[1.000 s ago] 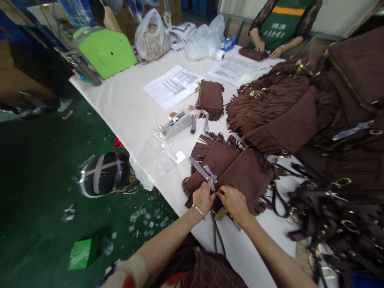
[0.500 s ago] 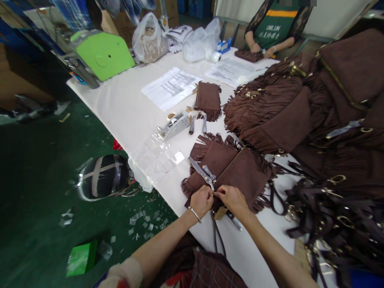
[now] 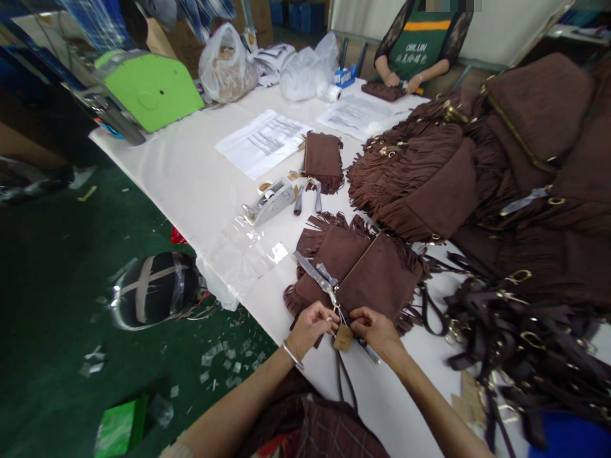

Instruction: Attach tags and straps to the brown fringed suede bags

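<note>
A brown fringed bag [image 3: 382,273] lies on the white table, its zipper running diagonally. A wrapped strip [image 3: 312,272] rests on it, and a tan tag [image 3: 343,338] hangs by a thin string at its near edge. To the left of the string, my left hand [image 3: 312,326] has its fingertips pinched, with a bracelet at the wrist. My right hand [image 3: 377,327] is pinched just right of the tag. What the fingertips hold is too small to name. A smaller fringed bag [image 3: 323,159] and a tape dispenser [image 3: 270,201] sit farther back.
Brown fringed bags [image 3: 429,184] are heaped at the right, with a tangle of dark straps [image 3: 506,337] nearer. Printed sheets [image 3: 262,143], plastic bags [image 3: 226,67] and a green machine [image 3: 150,89] stand farther back. Across the table, a person's hands [image 3: 414,83] work on a brown piece.
My hands have moved apart, showing the string between them. The tan tag now hangs face-on between my hands. The whole view has shifted slightly.
</note>
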`<state>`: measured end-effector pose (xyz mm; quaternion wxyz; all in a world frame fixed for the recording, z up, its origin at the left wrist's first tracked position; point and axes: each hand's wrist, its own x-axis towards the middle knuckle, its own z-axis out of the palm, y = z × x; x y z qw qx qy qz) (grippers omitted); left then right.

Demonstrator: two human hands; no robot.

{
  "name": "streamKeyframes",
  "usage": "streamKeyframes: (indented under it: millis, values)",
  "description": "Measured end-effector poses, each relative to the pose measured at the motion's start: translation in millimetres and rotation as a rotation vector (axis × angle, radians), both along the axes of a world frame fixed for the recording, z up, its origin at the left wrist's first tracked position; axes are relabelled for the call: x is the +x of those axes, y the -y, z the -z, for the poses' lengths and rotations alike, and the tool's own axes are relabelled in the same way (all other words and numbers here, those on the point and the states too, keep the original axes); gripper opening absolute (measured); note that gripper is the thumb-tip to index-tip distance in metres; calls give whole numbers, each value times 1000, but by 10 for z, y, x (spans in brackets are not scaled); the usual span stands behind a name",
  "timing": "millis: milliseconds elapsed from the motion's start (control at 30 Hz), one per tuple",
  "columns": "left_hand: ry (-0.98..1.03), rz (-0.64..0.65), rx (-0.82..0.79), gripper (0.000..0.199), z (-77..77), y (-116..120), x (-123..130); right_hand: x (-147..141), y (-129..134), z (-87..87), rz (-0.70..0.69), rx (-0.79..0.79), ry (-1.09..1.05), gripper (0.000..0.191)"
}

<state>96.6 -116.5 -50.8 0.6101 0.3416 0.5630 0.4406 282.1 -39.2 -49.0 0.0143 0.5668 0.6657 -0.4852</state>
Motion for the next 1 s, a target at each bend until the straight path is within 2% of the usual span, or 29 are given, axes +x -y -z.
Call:
streamKeyframes:
  millis: [133, 200, 267, 333, 467, 633, 800, 1000]
  values:
    - [-91, -36, -87, 13, 143, -70, 26, -57, 87, -75, 22, 58, 40, 18]
    - [-184, -32, -113, 9, 203, -66, 43, -126, 134, -126, 34, 95, 65, 13]
    - [-288, -16, -127, 3, 229, -47, 61, -194, 176, -146, 58, 117, 81, 8]
    - [-384, -2, -137, 6, 223, -32, 75, -239, 202, -126, 89, 112, 64, 6]
    - [-545, 38, -122, 9, 169, -59, 57, -237, 195, -25, 146, 25, -90, 8]
    - [-700, 130, -100, 8, 129, -143, -7, -164, 147, 25, 254, -169, -314, 30]
    - [-731, 149, -119, 12, 119, -169, -42, -125, 112, -11, 369, -298, -443, 41]
    - [-599, 124, -158, 12, 151, -150, -112, -112, 78, -4, 478, -392, -548, 44]
